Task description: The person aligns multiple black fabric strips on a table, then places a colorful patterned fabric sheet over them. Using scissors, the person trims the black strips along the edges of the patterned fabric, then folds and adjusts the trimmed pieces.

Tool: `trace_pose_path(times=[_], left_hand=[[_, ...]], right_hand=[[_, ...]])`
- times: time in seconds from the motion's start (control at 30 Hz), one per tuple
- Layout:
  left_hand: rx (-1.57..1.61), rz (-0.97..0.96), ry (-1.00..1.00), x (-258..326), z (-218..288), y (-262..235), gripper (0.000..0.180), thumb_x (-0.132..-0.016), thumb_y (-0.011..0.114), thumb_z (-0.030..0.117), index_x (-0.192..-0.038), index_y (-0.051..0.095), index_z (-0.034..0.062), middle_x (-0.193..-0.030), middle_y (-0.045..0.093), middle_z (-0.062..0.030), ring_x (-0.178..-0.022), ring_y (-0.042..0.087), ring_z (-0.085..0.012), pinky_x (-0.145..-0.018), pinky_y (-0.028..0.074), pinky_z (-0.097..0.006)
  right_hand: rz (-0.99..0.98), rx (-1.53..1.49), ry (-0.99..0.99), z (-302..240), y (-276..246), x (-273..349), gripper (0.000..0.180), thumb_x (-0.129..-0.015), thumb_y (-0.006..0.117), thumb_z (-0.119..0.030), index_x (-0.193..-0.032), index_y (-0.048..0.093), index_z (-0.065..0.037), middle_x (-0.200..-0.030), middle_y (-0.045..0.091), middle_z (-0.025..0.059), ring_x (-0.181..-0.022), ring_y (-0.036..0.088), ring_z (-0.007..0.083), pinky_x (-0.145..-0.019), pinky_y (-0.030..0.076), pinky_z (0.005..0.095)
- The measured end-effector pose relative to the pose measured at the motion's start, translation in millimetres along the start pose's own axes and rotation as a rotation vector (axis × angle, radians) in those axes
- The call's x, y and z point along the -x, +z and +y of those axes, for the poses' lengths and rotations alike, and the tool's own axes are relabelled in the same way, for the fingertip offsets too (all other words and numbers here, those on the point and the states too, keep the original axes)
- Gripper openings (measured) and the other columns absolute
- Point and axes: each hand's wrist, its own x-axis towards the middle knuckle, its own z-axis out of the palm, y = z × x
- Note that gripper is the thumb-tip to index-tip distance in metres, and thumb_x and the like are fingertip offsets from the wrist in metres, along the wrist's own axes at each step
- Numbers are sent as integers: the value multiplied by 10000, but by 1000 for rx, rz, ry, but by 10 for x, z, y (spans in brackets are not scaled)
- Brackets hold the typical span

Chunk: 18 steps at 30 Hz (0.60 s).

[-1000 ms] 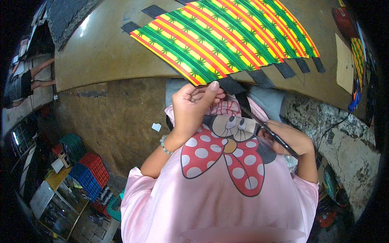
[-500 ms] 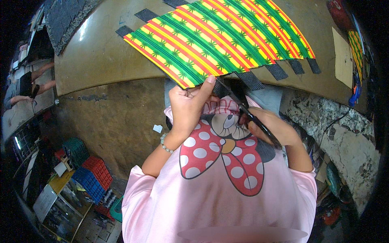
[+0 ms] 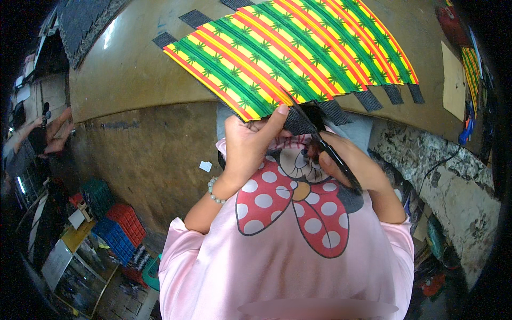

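A striped strap sheet (image 3: pixel 282 58) in green, yellow and red with leaf prints lies over the brown table, with black webbing tabs sticking out along its edges. My left hand (image 3: pixel 250 136) pinches the sheet's near edge, thumb on top and fingers underneath. In my right hand (image 3: pixel 349 162) is a pair of black-handled scissors (image 3: pixel 337 157), some of its fingers hidden behind the handle. One blade lies over the printed sheet just right of my left thumb. A black tab (image 3: pixel 298 124) hangs below the edge between the thumb and the blades.
The brown table (image 3: pixel 138 80) curves across the far side. Tan cardboard (image 3: pixel 453 80) lies at its right, a dark slab (image 3: pixel 88 26) at its far left. Red and blue crates (image 3: pixel 120 229) stand on the floor at lower left. Another person's arm (image 3: pixel 58 125) shows at the left edge.
The scissors have moved up and left, bringing a blade over the sheet's edge. The sheet has shifted slightly. My left hand keeps its pinch; the other person's arm has moved.
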Motion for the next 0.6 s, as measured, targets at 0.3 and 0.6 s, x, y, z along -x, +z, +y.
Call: trace_pose_path(times=[0.3, 0.6], left_hand=[[-74, -5, 75, -9, -11, -14, 194, -909, 703, 96, -1037, 656, -42, -905, 694, -62, -698, 660, -105, -573, 573, -257], [-84, 16, 131, -3, -27, -6, 176, -908, 712, 100, -1019, 678, -32, -892, 697, -30, -702, 625, -59, -583, 496, -199]], right_hand=[[-38, 26, 120, -95, -38, -83, 496, -942, 565, -512, -978, 584, -18, -775, 621, 183, -789, 601, 403, -839, 442, 446], [43, 97, 158, -157, -3, -159, 388, -871, 715, -346, -755, 623, 13, -638, 586, 215, -598, 599, 373, -598, 464, 443]])
